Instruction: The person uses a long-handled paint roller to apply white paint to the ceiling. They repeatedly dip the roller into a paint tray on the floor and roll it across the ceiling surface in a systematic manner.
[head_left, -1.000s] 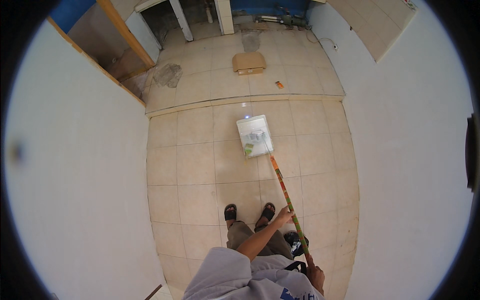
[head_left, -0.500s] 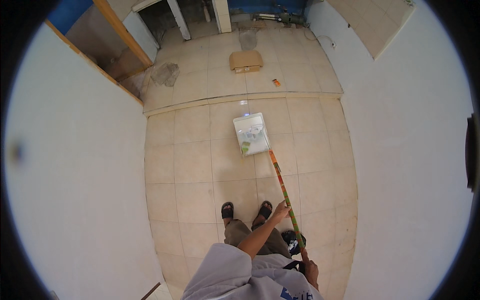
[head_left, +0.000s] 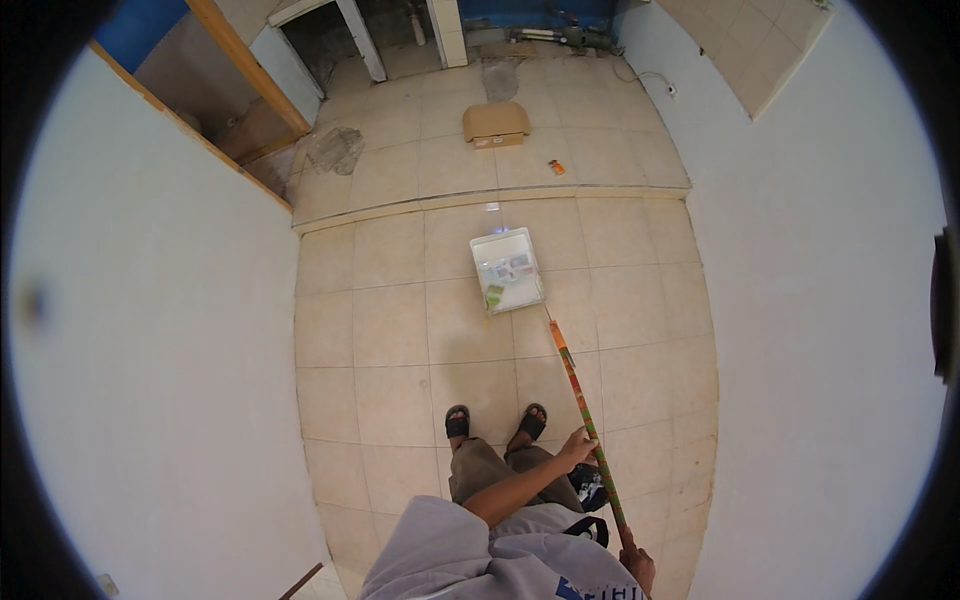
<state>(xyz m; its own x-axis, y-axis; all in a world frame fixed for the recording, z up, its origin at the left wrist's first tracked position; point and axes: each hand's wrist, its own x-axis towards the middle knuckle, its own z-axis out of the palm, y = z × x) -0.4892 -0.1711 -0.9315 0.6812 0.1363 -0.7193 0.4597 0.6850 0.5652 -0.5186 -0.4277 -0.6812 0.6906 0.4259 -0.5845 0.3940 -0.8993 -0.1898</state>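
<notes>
A long pole [head_left: 580, 390] in orange, green and red slants from beside my right hip toward a shallow white tray [head_left: 525, 290] on the tiled floor. My left hand [head_left: 578, 450] is closed round the pole about midway. Lower down, near my hip, my right hand [head_left: 638, 562] is wrapped round its near end. A thin metal rod [head_left: 548, 311] runs from the pole's far end to the tray's near right corner. Inside the tray lie a pale, bluish thing [head_left: 515, 266] and a small green piece [head_left: 495, 296]; what the pale one is, I cannot make out.
Beyond a low floor step [head_left: 490, 200] stand an open cardboard box [head_left: 496, 122] and a small orange item [head_left: 557, 168]. White walls close in on both sides. A black bag [head_left: 590, 490] lies by my right leg. My sandalled feet [head_left: 530, 422] are behind the tray.
Both hands and the pole have drawn back toward me and a little to the right. More of the thin rod shows between pole and tray. The tray stays in place.
</notes>
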